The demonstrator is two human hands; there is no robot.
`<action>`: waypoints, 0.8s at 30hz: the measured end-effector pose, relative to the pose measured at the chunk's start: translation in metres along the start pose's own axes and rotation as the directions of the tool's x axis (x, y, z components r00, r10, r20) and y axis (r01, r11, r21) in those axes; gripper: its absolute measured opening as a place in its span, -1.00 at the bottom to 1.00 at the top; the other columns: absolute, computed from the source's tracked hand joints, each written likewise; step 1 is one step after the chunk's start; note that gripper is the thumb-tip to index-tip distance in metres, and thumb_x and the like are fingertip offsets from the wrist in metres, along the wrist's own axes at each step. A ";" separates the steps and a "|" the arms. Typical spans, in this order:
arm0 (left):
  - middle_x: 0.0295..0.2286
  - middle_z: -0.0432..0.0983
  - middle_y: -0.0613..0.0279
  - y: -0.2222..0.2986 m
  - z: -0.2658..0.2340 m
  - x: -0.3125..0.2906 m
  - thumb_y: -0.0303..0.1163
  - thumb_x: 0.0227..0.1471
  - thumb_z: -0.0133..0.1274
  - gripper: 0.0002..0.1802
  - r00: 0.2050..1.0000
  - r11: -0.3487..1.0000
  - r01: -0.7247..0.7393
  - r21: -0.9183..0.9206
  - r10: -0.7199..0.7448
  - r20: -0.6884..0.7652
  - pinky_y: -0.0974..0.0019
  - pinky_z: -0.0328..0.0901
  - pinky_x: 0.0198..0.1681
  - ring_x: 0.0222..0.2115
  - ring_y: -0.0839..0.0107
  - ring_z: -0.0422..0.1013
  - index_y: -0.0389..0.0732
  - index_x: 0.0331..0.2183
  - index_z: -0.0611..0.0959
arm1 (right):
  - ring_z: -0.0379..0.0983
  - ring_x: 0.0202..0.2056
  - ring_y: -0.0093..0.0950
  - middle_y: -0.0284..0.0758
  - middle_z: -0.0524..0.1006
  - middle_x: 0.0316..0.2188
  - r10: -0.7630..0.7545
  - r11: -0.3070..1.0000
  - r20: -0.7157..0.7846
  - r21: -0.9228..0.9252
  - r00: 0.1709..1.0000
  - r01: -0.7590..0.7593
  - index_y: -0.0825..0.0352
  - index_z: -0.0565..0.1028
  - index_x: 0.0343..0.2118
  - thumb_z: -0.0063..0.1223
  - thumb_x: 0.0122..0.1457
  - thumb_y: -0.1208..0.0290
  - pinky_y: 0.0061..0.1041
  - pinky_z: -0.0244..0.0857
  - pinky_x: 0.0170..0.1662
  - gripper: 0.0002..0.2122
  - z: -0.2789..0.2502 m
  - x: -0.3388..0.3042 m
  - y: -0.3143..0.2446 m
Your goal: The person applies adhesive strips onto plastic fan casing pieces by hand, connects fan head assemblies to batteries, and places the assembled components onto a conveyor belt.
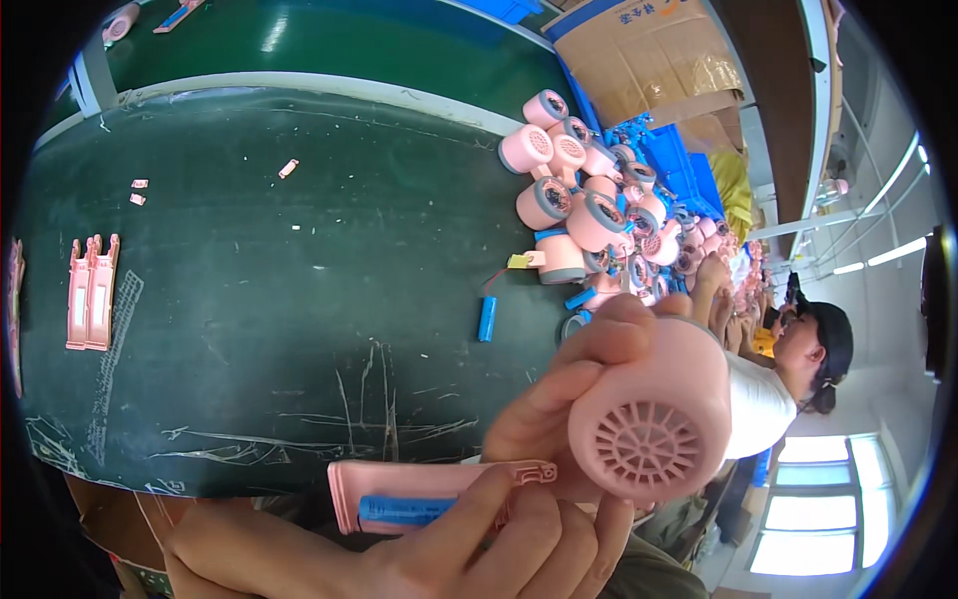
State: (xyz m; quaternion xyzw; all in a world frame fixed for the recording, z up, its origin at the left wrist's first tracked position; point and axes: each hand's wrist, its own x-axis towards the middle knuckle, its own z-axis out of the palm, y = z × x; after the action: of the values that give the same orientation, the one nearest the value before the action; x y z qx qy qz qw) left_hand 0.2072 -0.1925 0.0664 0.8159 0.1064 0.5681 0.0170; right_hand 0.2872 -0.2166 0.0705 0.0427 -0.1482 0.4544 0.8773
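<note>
At a green workbench (249,299), the right hand (559,399) grips a pink fan housing (654,414) while the left hand (469,544) pinches its handle shell (399,494), blue battery (404,511) seated; closing it likely demands careful alignment.

Bright, even daylight enters from the windows (813,519) at lower right and washes them out, a ceiling tube light (898,252) glares white, the green conveyor belt (249,280) shows faint sheen, and fisheye bending and dark vignetting ring the slightly soft edges.
</note>
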 end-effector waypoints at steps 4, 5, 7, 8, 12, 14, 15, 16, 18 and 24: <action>-0.57 0.39 0.22 -0.002 -0.003 0.003 -0.46 -0.08 0.00 -0.83 0.998 0.993 0.044 0.112 -0.048 0.031 0.40 0.39 -0.42 -0.56 0.40 0.36 -0.33 -0.38 0.56 | 0.10 0.08 -0.08 -0.09 0.15 0.06 0.127 0.991 -0.117 0.052 0.985 -0.122 0.14 -0.02 0.18 0.10 -0.07 -0.10 -0.08 0.07 0.13 -0.18 -0.007 0.007 -0.001; -0.57 0.41 0.16 -0.004 -0.012 0.009 -0.53 -0.19 0.07 -0.78 0.987 0.996 0.088 -0.009 -0.086 0.136 0.34 0.39 -0.44 -0.57 0.34 0.38 -0.39 -0.38 0.53 | 0.12 0.08 -0.09 -0.09 0.15 0.06 0.135 0.991 -0.137 0.038 0.981 -0.131 0.14 -0.02 0.18 0.09 -0.07 -0.11 -0.08 0.07 0.13 -0.19 -0.005 0.008 -0.003; -0.57 0.43 0.09 -0.012 -0.019 0.005 -0.60 -0.30 0.14 -0.70 0.958 0.985 0.138 -0.099 -0.108 0.265 0.28 0.40 -0.46 -0.58 0.27 0.41 -0.46 -0.38 0.49 | 0.14 0.06 -0.12 -0.12 0.18 0.02 0.030 0.959 -0.001 -0.283 1.000 -0.029 0.18 0.01 0.15 0.13 -0.15 -0.17 -0.11 0.07 0.11 -0.14 -0.022 0.019 -0.005; -0.57 0.42 0.06 -0.020 -0.019 -0.007 -0.61 -0.25 0.12 -0.72 0.960 0.984 0.174 -0.037 -0.161 0.231 0.28 0.40 -0.47 -0.57 0.24 0.42 -0.49 -0.38 0.47 | 0.17 0.05 -0.12 -0.11 0.19 0.00 -0.073 0.807 -0.019 -0.589 0.997 0.048 0.21 0.01 0.15 0.17 -0.19 -0.17 -0.11 0.10 0.09 -0.10 -0.027 0.019 -0.002; -0.51 0.42 0.01 -0.048 -0.026 -0.034 -0.56 -0.14 0.04 -0.76 0.932 0.969 0.227 0.094 -0.244 0.269 0.26 0.41 -0.38 -0.48 0.19 0.44 -0.49 -0.36 0.46 | 0.28 -0.03 -0.13 -0.06 0.24 -0.04 -0.078 0.199 0.225 -0.951 0.971 0.236 0.35 0.01 0.11 0.28 -0.20 0.00 -0.19 0.20 0.00 -0.10 -0.038 0.027 0.003; -0.48 0.43 -0.02 -0.052 -0.030 -0.036 -0.57 -0.15 0.04 -0.74 0.895 0.966 0.246 0.084 -0.260 0.364 0.24 0.41 -0.35 -0.46 0.16 0.44 -0.50 -0.34 0.45 | 0.32 -0.06 -0.17 -0.03 0.27 -0.05 0.038 0.092 0.451 -0.890 0.892 0.446 0.47 0.06 0.08 0.32 -0.20 0.14 -0.27 0.23 -0.03 -0.14 -0.053 0.036 -0.003; -0.45 0.44 -0.04 -0.053 -0.030 -0.041 -0.59 -0.17 0.04 -0.71 0.885 0.951 0.307 0.030 -0.297 0.360 0.23 0.40 -0.35 -0.44 0.13 0.44 -0.50 -0.32 0.44 | 0.33 -0.08 -0.19 -0.03 0.28 -0.06 0.082 0.041 0.499 -0.867 0.863 0.497 0.49 0.11 0.06 0.35 -0.24 0.19 -0.32 0.22 -0.04 -0.16 -0.052 0.039 -0.002; -0.42 0.45 -0.06 -0.054 -0.030 -0.044 -0.62 -0.19 0.05 -0.68 0.871 0.930 0.367 -0.025 -0.334 0.359 0.22 0.39 -0.34 -0.42 0.11 0.44 -0.50 -0.29 0.43 | 0.33 -0.10 -0.22 -0.02 0.30 -0.07 0.123 -0.004 0.545 -0.835 0.829 0.550 0.50 0.16 0.04 0.37 -0.27 0.25 -0.36 0.22 -0.06 -0.18 -0.052 0.042 -0.002; -0.41 0.46 -0.07 -0.054 -0.032 -0.050 -0.63 -0.19 0.05 -0.67 0.856 0.920 0.392 -0.024 -0.356 0.375 0.22 0.38 -0.36 -0.42 0.10 0.45 -0.49 -0.27 0.42 | 0.33 -0.10 -0.21 -0.03 0.31 -0.07 0.143 -0.044 0.563 -0.818 0.814 0.573 0.50 0.17 0.02 0.38 -0.27 0.26 -0.36 0.22 -0.06 -0.20 -0.052 0.044 -0.003; -0.36 0.48 -0.11 -0.053 -0.037 -0.054 -0.65 -0.17 0.04 -0.67 0.793 0.851 0.515 -0.102 -0.428 0.433 0.23 0.36 -0.38 -0.41 0.07 0.45 -0.46 -0.24 0.43 | 0.32 -0.10 -0.17 -0.04 0.35 -0.12 0.186 -0.107 0.622 -0.757 0.760 0.645 0.49 0.27 -0.04 0.40 -0.34 0.33 -0.36 0.24 -0.08 -0.26 -0.043 0.044 -0.001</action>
State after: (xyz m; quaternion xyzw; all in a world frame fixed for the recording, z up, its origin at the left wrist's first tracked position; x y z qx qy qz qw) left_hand 0.1462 -0.1550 0.0216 0.8534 0.2400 0.3772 0.2680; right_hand 0.3216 -0.1732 0.0427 -0.4456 -0.6614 -0.0123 0.6032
